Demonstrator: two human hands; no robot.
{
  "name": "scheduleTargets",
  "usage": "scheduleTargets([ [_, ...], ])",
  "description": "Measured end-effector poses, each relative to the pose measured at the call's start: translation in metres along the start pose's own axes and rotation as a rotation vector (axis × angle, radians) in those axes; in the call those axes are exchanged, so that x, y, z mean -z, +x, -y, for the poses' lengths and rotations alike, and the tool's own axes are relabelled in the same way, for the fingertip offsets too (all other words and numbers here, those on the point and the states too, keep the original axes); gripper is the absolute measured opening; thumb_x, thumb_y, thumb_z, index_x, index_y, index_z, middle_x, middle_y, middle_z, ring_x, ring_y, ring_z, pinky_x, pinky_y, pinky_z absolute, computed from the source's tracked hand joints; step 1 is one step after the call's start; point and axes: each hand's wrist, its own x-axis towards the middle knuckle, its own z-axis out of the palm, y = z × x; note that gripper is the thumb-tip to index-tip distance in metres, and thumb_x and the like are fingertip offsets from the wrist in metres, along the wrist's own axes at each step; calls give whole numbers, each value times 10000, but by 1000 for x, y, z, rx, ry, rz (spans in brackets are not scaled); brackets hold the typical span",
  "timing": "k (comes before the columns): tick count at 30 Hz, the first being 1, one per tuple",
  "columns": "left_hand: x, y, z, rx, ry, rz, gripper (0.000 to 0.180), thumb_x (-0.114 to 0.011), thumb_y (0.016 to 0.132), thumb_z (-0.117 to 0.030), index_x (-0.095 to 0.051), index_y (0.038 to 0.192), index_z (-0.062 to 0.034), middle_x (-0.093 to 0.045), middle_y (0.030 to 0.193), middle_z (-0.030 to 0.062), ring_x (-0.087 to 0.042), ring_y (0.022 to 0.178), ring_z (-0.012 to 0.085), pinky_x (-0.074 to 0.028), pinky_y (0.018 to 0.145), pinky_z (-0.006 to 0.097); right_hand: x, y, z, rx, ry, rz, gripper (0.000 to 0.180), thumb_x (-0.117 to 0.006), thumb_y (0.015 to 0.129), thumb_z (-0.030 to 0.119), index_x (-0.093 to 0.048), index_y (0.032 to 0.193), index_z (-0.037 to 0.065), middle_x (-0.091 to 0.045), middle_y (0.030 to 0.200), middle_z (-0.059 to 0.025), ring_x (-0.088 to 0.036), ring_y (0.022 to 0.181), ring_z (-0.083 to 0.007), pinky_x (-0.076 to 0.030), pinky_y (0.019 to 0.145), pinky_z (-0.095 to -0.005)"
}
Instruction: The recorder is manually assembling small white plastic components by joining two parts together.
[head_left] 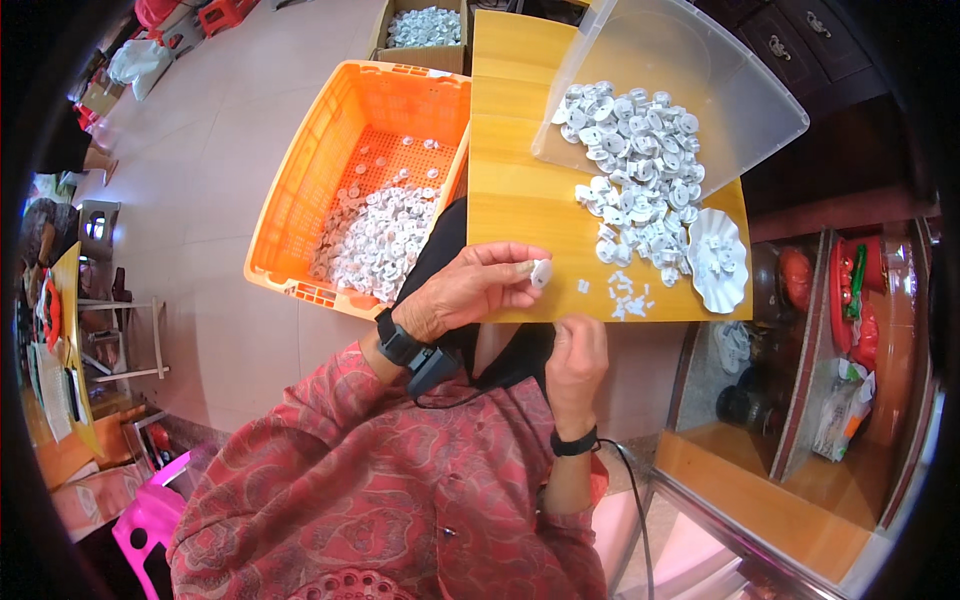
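L hand [480, 290] pinches one white piece [541, 273] btwn thumb & fingers, just over the near edge of the table [515, 120], w/ its round face turned out, prob. so the R hand [577, 370] can get at it. R hand is just off that edge, fingers curled in; can't tell if anything's inside. Clear tub [740, 100] looks tipped on its side, mouth toward the person, prob. so the pile [650, 150] spills w/in reach. Tiny white bits [627, 304] lie apart, nearest the hands, prob. for quick pick-up. Wavy dish [735, 262] beside the pile keeps a few pcs separate. Orange basket [290, 190] stands left of the table, low & close, prob. handy for the L hand; loose parts [375, 235] heap at its near end.

Hard to see: back of the held piece is behind the fingers; R palm & most fingertips hidden. Tub's top & the far cardboard box [425, 60] are cut off by the frame. Can't tell if basket parts match the pile. Shelf [730, 450] contents dim, mostly unclear
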Motion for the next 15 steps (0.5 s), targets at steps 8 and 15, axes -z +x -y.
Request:
scheduleTargets([
  [8, 12, -9, 13, -11, -170, 74, 323, -604, 987, -92, -583, 1286, 28, -661, 1141, 109, -679, 984, 181, -580, 884, 301, 11, 25, 42, -231, 304, 4, 74, -623, 912, -18, -627, 984, -3, -631, 945, -158, -637, 851, -328, -520, 737, -399],
  [15, 12, -11, 15, -22, -163, 103, 320, -612, 981, -75, -594, 1284, 25, -658, 1164, 108, -659, 1043, 183, -574, 909, 307, 4, 35, 50, -174, 335, -45, 87, -625, 910, -24, -625, 994, -4, -639, 926, -150, -641, 830, -313, -520, 725, -384],
])
